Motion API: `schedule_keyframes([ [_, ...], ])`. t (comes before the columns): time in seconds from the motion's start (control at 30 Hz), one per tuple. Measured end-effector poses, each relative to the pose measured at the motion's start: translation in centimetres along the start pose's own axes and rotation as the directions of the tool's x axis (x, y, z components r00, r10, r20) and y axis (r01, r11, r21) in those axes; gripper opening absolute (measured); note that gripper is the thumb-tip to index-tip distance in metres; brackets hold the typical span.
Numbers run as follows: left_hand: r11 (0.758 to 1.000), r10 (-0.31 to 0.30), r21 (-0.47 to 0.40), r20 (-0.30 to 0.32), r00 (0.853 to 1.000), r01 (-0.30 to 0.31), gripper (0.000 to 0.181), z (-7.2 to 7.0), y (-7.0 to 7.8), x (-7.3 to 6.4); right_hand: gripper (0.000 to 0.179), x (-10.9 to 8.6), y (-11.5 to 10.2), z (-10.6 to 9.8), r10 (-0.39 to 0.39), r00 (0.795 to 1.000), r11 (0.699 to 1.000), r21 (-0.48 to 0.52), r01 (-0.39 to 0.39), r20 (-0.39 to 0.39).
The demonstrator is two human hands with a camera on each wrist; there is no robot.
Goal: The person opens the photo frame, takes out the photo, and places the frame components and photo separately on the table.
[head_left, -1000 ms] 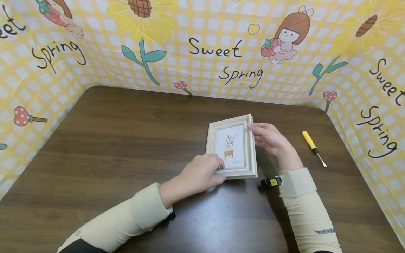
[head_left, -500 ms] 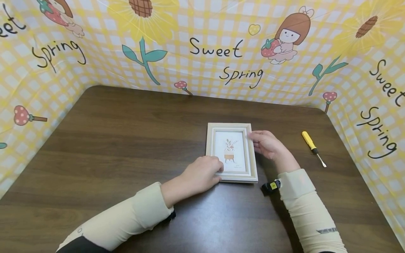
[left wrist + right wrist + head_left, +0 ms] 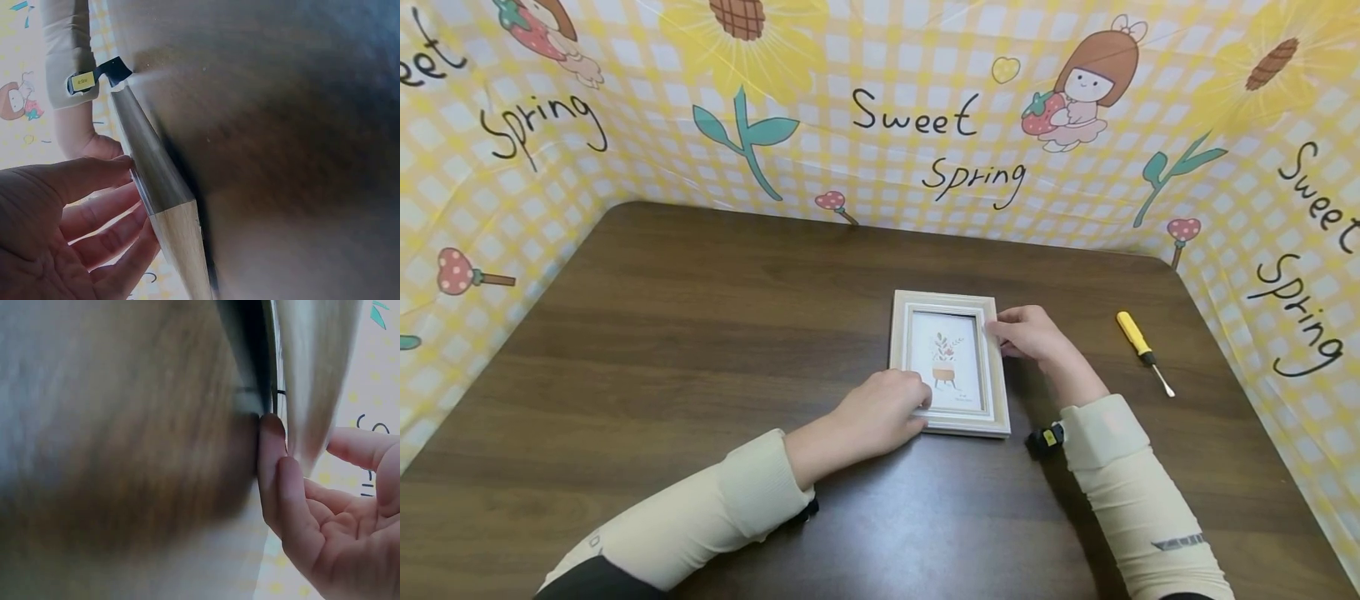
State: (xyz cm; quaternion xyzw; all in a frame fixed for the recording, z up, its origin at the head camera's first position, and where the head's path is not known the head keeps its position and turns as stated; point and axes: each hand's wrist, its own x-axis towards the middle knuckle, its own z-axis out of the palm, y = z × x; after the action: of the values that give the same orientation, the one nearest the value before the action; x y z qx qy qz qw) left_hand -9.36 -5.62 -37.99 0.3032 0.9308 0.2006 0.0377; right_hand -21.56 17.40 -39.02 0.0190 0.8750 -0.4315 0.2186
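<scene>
A cream picture frame (image 3: 946, 423) lies face up on the dark wooden table (image 3: 700, 333), its print showing a potted plant. My left hand (image 3: 880, 412) rests at the frame's lower left corner. In the left wrist view, the thumb and fingertips of that hand (image 3: 81, 219) touch the face side of the frame (image 3: 159, 165). My right hand (image 3: 1033, 337) pinches the frame's right edge. Seen from the right wrist, the thumb of this hand (image 3: 337, 512) is on the front, with fingertips at the underside of the frame (image 3: 312, 369). The back of the frame is hidden.
A screwdriver (image 3: 1142, 350) with a yellow and black handle lies to the right of my right hand. A yellow checked cloth (image 3: 895, 142) with printed flowers and words surrounds the table's back and sides. Black wrist cameras (image 3: 1045, 439) sit at both cuffs.
The frame's far edge has come down from a tilt, and the frame now lies about flat. My right hand lowered with it; the left stayed at the lower left corner.
</scene>
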Motion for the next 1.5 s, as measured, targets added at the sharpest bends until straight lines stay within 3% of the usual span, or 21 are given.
schedule_keyframes([
  [0.17,0.999,-0.012,-0.033,0.018,1.000,0.012,0.009,0.0,0.0,0.1,0.042,-0.3,0.1,-0.3,-0.043,0.999,0.998,-0.041,0.042,-0.010],
  [0.27,0.992,-0.048,-0.113,0.030,0.998,0.052,0.010,-0.2,-0.2,0.1,0.041,-0.5,0.1,-0.4,-0.068,0.998,0.997,-0.030,0.068,0.000],
  [0.37,0.979,-0.110,-0.174,0.000,0.994,0.109,0.016,-0.8,-0.7,0.1,0.040,-0.7,0.2,-0.6,-0.078,0.997,0.997,0.006,0.078,0.025],
  [0.47,0.975,-0.177,-0.146,-0.068,0.982,0.165,0.016,-1.6,-1.6,0.0,0.040,-1.1,0.4,-0.9,-0.081,0.996,0.996,0.032,0.080,0.048],
  [0.6,0.949,-0.294,-0.151,-0.104,0.950,0.277,0.019,-2.5,-3.3,0.3,0.046,-1.9,0.8,-1.3,-0.082,0.995,0.996,0.028,0.081,0.061],
  [0.67,0.903,-0.379,-0.248,-0.080,0.922,0.350,0.028,-2.6,-4.4,0.5,0.053,-2.3,0.9,-1.4,-0.079,0.995,0.997,0.005,0.079,0.058],
  [0.73,0.823,-0.465,-0.385,-0.038,0.884,0.417,0.039,-2.4,-5.4,0.8,0.058,-2.6,1.0,-1.5,-0.071,0.996,0.997,-0.011,0.072,0.057],
  [0.8,0.710,-0.541,-0.528,0.015,0.841,0.466,0.046,-2.2,-6.4,1.0,0.060,-2.8,1.0,-1.6,-0.061,0.996,0.998,-0.012,0.062,0.061],
  [0.9,0.517,-0.601,-0.703,0.108,0.792,0.488,0.044,-1.6,-7.5,1.4,0.055,-3.1,1.1,-1.7,-0.050,0.995,0.999,0.012,0.049,0.082],
  [1.0,0.367,-0.609,-0.794,0.188,0.770,0.485,0.038,-1.3,-7.9,1.8,0.049,-3.3,1.1,-1.6,-0.048,0.994,0.999,0.027,0.046,0.099],
  [1.07,0.300,-0.597,-0.820,0.237,0.767,0.487,0.036,-1.2,-7.9,2.1,0.047,-3.3,1.2,-1.6,-0.046,0.993,0.999,0.025,0.044,0.108],
  [1.17,0.242,-0.581,-0.830,0.290,0.760,0.502,0.034,-1.1,-7.8,2.4,0.047,-3.3,1.2,-1.3,-0.037,0.992,0.999,0.020,0.035,0.125],
  [1.27,0.222,-0.576,-0.823,0.322,0.751,0.523,0.033,-1.0,-7.7,2.6,0.048,-3.2,1.2,-1.1,-0.028,0.990,1.000,0.013,0.027,0.136],
  [1.4,0.226,-0.583,-0.812,0.330,0.742,0.539,0.032,-1.0,-7.5,2.8,0.048,-3.1,1.3,-0.9,-0.023,0.991,1.000,0.001,0.023,0.135],
  [1.5,0.261,-0.590,-0.792,0.322,0.741,0.552,0.032,-1.0,-7.4,2.9,0.048,-3.0,1.3,-0.8,-0.021,0.991,1.000,-0.006,0.022,0.130],
])
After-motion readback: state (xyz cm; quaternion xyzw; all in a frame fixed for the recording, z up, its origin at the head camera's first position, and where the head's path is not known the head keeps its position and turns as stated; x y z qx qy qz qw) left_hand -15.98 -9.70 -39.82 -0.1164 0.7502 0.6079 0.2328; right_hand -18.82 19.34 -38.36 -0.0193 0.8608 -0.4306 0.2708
